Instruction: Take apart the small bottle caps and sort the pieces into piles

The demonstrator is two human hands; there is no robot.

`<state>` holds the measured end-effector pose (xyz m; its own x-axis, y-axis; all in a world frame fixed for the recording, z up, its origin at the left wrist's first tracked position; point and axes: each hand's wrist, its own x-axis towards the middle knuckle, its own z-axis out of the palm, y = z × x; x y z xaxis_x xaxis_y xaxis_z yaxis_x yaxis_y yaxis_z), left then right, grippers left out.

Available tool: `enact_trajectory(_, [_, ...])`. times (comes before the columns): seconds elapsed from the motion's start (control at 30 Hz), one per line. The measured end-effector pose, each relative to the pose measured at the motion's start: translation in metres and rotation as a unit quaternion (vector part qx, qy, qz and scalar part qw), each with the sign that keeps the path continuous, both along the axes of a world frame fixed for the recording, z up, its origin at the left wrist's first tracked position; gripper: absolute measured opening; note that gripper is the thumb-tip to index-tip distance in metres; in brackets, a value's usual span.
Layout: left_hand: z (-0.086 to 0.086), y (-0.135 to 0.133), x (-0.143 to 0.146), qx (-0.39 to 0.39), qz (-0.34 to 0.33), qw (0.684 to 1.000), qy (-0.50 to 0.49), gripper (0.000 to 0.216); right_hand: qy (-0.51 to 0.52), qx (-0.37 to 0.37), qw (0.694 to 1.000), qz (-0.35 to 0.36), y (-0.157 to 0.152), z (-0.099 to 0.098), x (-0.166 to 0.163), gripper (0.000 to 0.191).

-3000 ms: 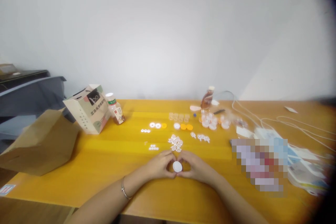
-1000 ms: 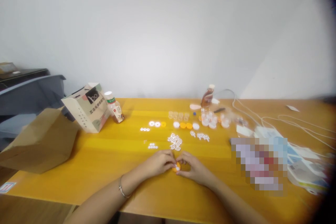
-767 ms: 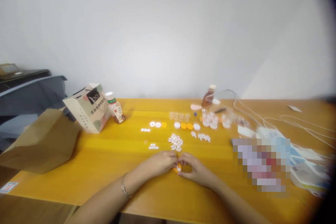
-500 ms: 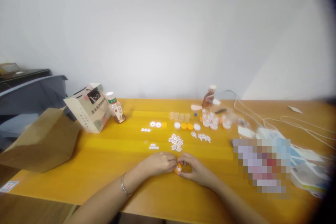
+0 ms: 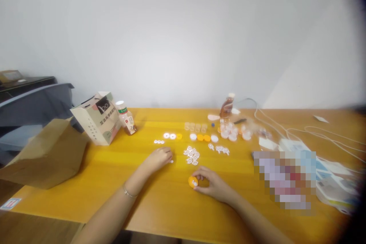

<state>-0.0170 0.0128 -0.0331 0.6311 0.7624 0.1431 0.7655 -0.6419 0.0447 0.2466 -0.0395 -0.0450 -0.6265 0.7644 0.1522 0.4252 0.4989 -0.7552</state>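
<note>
My right hand (image 5: 210, 183) grips an orange round disc (image 5: 191, 179) between thumb and fingers, just above the tabletop. A small white piece (image 5: 195, 183) shows on the disc's face. To the left, my left hand (image 5: 161, 158) reaches down with bent fingers drawn together over the small white round pieces, covering most of them. One small white piece (image 5: 172, 161) peeks out beside its fingertips. Whatever those fingers pinch is hidden. Between and beyond the hands lies a pile of white spoked, gear-like parts (image 5: 192, 155).
Orange discs (image 5: 207, 138), clear cups (image 5: 198, 127) and small white rings (image 5: 159, 142) sit in rows behind. At the back stand a brown bottle (image 5: 227, 107) and a labelled bottle (image 5: 126, 119). A paper bag (image 5: 42, 152) is left; cables (image 5: 274, 127) run right.
My left hand has left the orange disc and moved left and forward onto the small white pieces. My right hand stays in place, still holding the disc.
</note>
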Motion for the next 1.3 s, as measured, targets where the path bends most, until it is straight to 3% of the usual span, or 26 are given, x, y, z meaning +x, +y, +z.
enact_trajectory(0.4, [0.01,-0.014,0.008,0.008,-0.019,1.0,-0.011,0.018,0.001,-0.001,1.0,-0.006,0.0,-0.002,0.0,0.02])
enact_trajectory(0.47, [0.01,-0.022,0.016,0.003,-0.05,0.997,-0.056,0.018,0.0,0.001,1.0,-0.008,0.0,-0.003,0.0,0.02])
enact_trajectory(0.63, [0.003,-0.042,0.045,-0.048,-0.203,0.967,-0.148,0.018,-0.002,0.02,1.0,-0.005,0.001,-0.005,-0.001,0.014])
enact_trajectory(0.7, [-0.003,-0.046,0.054,-0.05,-0.227,0.959,-0.16,0.019,-0.004,0.029,1.0,0.0,0.001,-0.005,-0.002,0.009])
enact_trajectory(1.0, [-0.016,-0.045,0.063,-0.003,-0.184,0.969,-0.164,0.024,-0.005,0.037,0.999,0.011,0.001,-0.005,-0.004,0.004])
enact_trajectory(1.3, [-0.012,-0.042,0.062,0.056,-0.229,0.968,-0.088,0.02,-0.009,0.032,0.999,0.006,0.002,-0.006,-0.004,0.007])
